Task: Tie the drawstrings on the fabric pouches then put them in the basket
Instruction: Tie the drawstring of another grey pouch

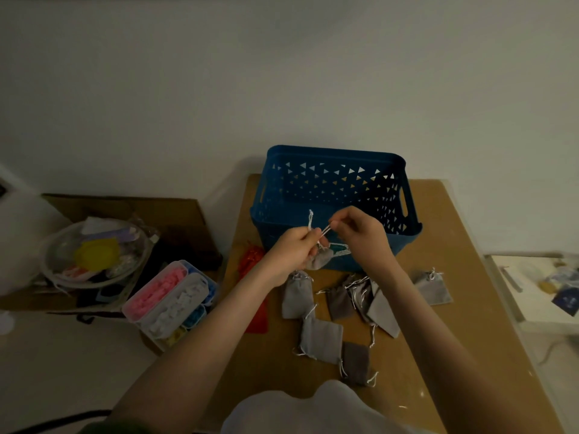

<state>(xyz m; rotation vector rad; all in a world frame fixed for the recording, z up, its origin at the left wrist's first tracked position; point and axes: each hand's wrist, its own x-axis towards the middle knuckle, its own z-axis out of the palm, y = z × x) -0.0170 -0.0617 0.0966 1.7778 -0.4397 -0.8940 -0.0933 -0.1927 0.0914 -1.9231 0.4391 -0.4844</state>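
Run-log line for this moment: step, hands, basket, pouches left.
step: tying drawstring | left hand: grips held pouch | right hand: pinches drawstring | basket: no pouch visible | table: several grey pouches loose

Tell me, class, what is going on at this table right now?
A person holds a small grey pouch up in front of the blue basket. The left hand grips the pouch and its strings; the right hand pinches a white string drawn taut between them. Several more grey pouches lie on the table nearer the person. None can be seen inside the basket.
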